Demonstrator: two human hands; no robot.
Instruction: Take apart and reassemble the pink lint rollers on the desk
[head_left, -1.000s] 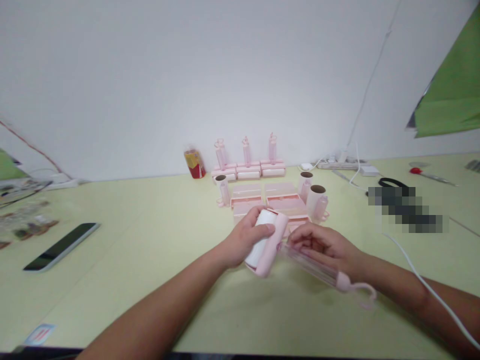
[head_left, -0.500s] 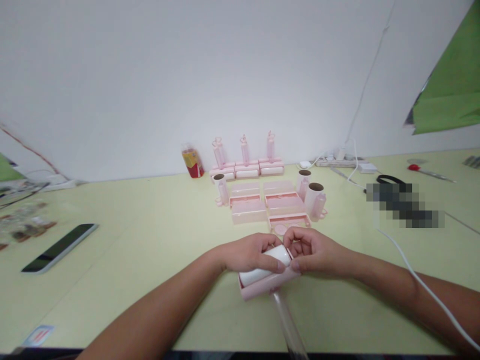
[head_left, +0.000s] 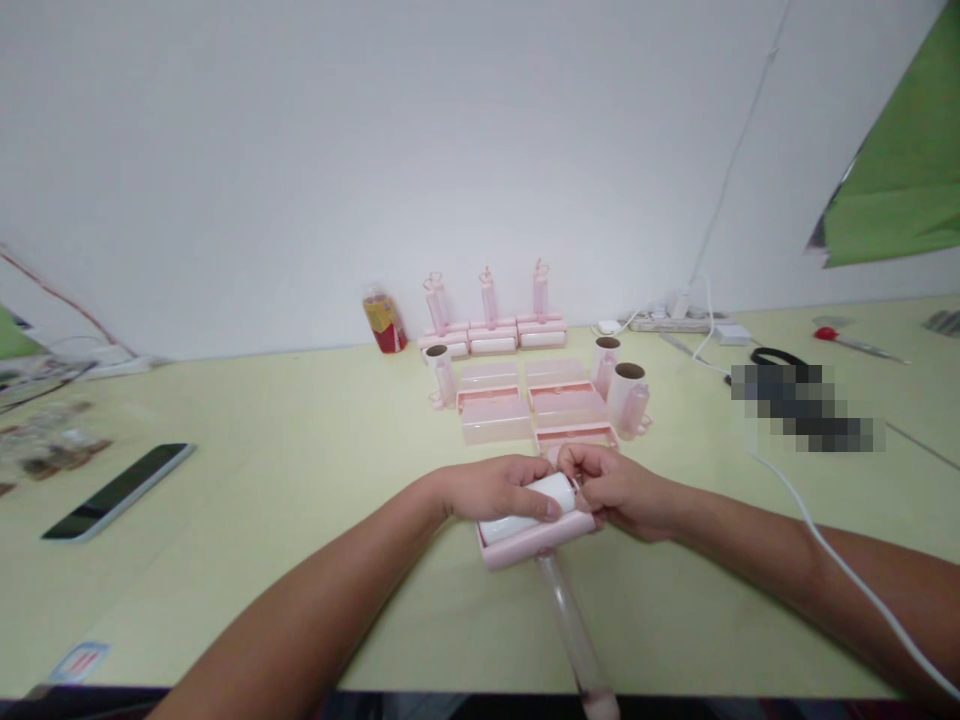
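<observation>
Left of the pink holder [head_left: 538, 543], a dark-screened phone [head_left: 118, 492] is laid. The white roll [head_left: 506, 528], seated in the holder, is grasped by the left hand [head_left: 495, 488]. At the holder's right end, the right hand [head_left: 624, 490] is curled; whether anything is pinched cannot be told.

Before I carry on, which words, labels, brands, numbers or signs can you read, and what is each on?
None can be read.
Red-and-yellow container by the wall: any lettering is too small and blurred.
Sticker near the table's front left: red marks, too blurred to read.
White roll under the left hand: no text visible.
</observation>
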